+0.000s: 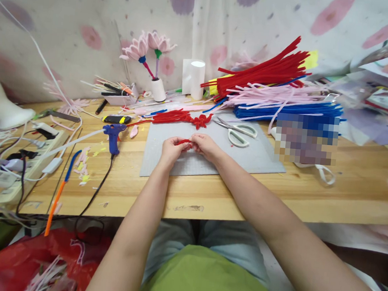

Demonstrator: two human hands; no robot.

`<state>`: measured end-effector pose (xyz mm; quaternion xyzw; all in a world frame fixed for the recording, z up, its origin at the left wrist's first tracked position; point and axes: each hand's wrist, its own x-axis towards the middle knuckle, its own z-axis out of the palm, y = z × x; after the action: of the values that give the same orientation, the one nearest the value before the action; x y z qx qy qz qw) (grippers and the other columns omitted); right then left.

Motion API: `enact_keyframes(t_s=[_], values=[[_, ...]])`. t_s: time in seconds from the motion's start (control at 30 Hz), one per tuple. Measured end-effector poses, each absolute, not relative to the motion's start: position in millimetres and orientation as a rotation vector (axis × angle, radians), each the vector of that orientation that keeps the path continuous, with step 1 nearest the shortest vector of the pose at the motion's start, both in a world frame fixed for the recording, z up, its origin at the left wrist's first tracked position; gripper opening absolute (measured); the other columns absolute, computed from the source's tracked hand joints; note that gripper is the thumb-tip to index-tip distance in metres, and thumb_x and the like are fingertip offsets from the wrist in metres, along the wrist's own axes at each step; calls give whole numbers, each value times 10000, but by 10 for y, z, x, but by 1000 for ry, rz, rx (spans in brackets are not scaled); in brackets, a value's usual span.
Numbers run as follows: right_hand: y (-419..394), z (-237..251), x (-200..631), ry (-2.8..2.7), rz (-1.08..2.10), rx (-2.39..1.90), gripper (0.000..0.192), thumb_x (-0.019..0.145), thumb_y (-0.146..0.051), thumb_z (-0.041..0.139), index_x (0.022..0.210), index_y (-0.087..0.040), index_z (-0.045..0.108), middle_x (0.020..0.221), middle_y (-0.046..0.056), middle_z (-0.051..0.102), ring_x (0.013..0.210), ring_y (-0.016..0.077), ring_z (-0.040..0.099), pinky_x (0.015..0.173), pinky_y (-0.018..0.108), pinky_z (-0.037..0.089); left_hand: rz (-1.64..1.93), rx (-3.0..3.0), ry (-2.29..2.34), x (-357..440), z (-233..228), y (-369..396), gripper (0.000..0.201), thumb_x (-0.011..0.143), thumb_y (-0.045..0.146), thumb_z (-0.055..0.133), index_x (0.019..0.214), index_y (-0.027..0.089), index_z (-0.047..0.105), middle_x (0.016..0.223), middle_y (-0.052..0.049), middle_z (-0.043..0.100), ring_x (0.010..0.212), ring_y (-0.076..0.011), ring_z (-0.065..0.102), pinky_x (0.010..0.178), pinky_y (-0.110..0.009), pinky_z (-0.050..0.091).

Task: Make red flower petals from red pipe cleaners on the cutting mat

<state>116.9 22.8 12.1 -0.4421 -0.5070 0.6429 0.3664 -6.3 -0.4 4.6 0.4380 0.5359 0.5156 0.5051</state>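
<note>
My left hand and my right hand meet over a grey cutting mat, both pinching a short red pipe cleaner piece between the fingertips. Just beyond the hands lie several bent red pipe cleaner pieces on the mat's far edge. White-handled scissors rest on the mat to the right of my right hand.
A blue glue gun lies left of the mat, its black cord running off the wooden table. Stacks of red, pink and blue pipe cleaners fill the back right. Pink pipe-cleaner flowers stand at the back. A power strip with cables sits far left.
</note>
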Motion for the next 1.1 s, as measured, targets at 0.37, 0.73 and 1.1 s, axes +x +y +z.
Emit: enact_keyframes(t_s=[0.37, 0.73, 1.1], values=[[242, 121, 1199, -1325, 1649, -1137, 130, 738, -172, 443, 612, -152, 464, 436, -57, 438, 338, 26, 340, 329, 149, 217, 1131, 1068, 1280, -112, 105, -4, 242, 578, 342, 663, 706, 141, 623, 630, -23, 638, 621, -137, 590, 589, -260, 461], [237, 113, 1242, -1595, 1558, -910, 223, 763, -319, 494, 623, -149, 461, 491, -62, 427, 402, 28, 316, 389, 166, 224, 1136, 1025, 1277, -111, 174, -31, 256, 544, 334, 712, 600, 116, 588, 510, -16, 599, 495, -101, 553, 553, -233, 437], [246, 36, 1109, -1252, 1582, -1019, 206, 781, -304, 502, 644, -163, 441, 493, -59, 473, 383, 28, 376, 353, 143, 270, 1350, 928, 1258, -169, 140, 61, 360, 538, 371, 720, 776, 130, 599, 695, -34, 649, 611, -120, 601, 563, -229, 465]])
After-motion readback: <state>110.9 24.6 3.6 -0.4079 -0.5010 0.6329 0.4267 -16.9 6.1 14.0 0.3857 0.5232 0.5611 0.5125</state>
